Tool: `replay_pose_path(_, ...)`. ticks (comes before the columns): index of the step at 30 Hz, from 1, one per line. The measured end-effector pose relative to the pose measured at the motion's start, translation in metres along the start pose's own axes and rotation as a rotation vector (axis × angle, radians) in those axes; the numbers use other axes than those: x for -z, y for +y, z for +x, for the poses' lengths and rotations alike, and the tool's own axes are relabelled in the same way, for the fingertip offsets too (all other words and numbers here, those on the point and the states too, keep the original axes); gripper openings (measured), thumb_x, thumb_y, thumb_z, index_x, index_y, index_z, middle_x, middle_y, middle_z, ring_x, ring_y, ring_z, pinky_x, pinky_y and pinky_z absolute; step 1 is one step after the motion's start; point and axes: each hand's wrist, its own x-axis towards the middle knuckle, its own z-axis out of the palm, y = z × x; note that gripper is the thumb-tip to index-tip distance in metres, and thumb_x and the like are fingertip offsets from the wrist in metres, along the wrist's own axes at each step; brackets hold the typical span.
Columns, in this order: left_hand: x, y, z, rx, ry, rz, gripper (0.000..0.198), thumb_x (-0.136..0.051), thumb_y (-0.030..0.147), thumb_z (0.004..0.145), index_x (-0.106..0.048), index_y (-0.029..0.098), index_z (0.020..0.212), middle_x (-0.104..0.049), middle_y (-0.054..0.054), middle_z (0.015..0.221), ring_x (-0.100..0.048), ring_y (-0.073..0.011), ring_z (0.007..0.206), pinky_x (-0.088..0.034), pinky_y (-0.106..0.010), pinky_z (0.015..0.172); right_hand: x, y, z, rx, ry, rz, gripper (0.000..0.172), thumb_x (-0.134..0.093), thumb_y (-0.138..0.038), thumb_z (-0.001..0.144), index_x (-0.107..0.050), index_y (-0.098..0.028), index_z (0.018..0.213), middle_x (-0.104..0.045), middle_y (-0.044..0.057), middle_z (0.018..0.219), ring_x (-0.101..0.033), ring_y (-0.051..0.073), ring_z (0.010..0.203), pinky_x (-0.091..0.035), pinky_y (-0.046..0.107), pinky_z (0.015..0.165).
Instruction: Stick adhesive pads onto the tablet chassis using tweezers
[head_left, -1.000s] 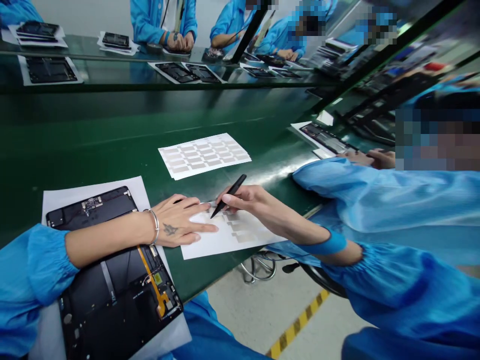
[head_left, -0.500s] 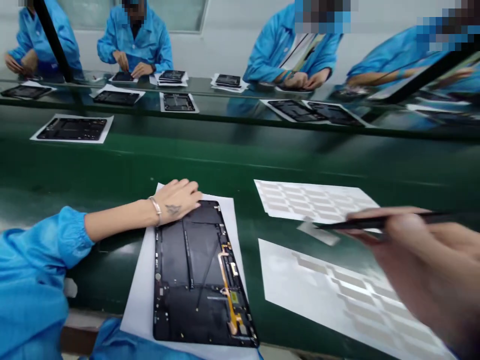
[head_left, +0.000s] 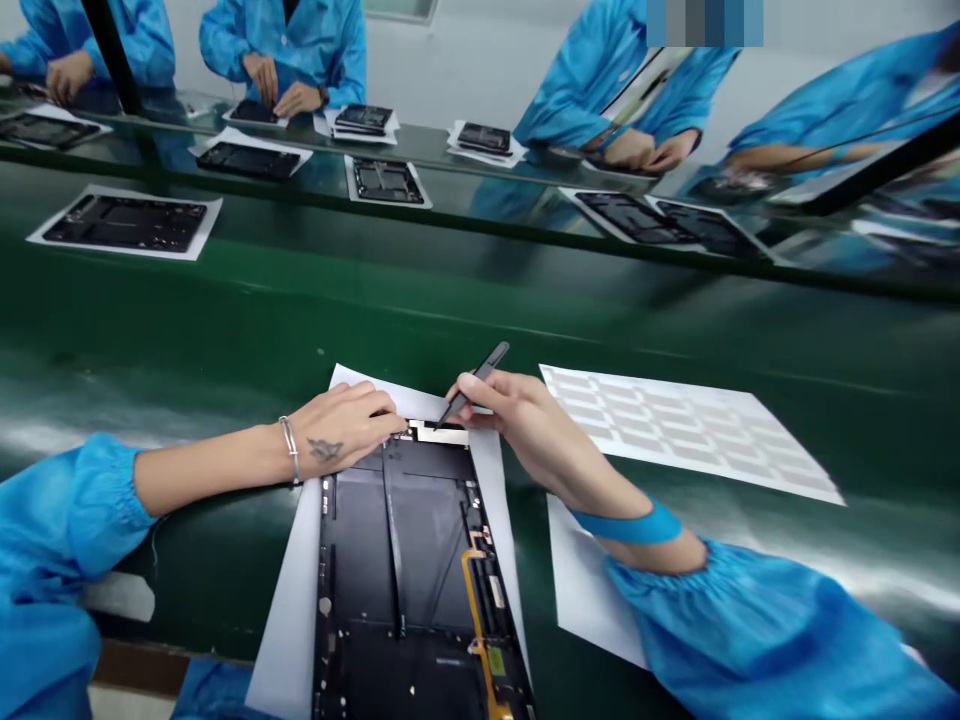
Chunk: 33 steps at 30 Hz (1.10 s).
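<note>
An open black tablet chassis (head_left: pixel 409 560) with an orange flex cable lies on a white sheet (head_left: pixel 289 610) in front of me. My left hand (head_left: pixel 341 430), with a bracelet at the wrist, rests curled at the chassis's top left corner, fingertips touching its edge. My right hand (head_left: pixel 517 415) pinches black tweezers (head_left: pixel 474 383), whose tip holds a pale sticker strip (head_left: pixel 442 433) against the chassis's top edge. A sticker sheet (head_left: pixel 675 425) lies to the right; another white sheet (head_left: pixel 585 590) sits under my right forearm.
The green conveyor belt (head_left: pixel 225 310) runs across the view. More chassis on paper (head_left: pixel 127 222) lie on the far side and on a glossy shelf (head_left: pixel 465 190). Several people in blue coats work at the far bench.
My right hand carried a sticker on the tweezers from the sticker sheets at the right to the chassis's top edge. My left hand shifted from the sheet to the chassis corner. The view turned left.
</note>
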Motion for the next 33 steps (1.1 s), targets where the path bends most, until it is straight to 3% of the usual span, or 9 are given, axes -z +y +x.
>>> replay_pose_path(18, 0.0004, -0.0002, 0.0022, 0.005, -0.017, -0.006, 0.023, -0.046, 0.014, 0.097, -0.060, 0.014, 0.114, -0.062, -0.008, 0.113, -0.053, -0.0208, 0.098, -0.043, -0.032, 0.080, -0.0007, -0.0055, 0.0004, -0.003, -0.022, -0.065, 0.047, -0.072, -0.060, 0.071, -0.054, -0.022, 0.051, -0.059, 0.004, 0.063, -0.055, 0.017, 0.065, -0.050, 0.032, 0.066)
replay_pose_path(33, 0.0019, 0.0002, 0.0030, -0.003, -0.029, 0.005, 0.023, -0.045, 0.013, 0.097, -0.060, 0.014, 0.114, -0.062, -0.009, 0.113, -0.053, -0.0210, 0.098, -0.043, -0.031, 0.080, 0.0012, -0.0035, 0.0018, 0.016, -0.028, -0.104, 0.044, -0.069, -0.062, 0.073, -0.058, -0.021, 0.060, -0.056, 0.002, 0.061, -0.055, 0.016, 0.063, -0.047, 0.031, 0.065)
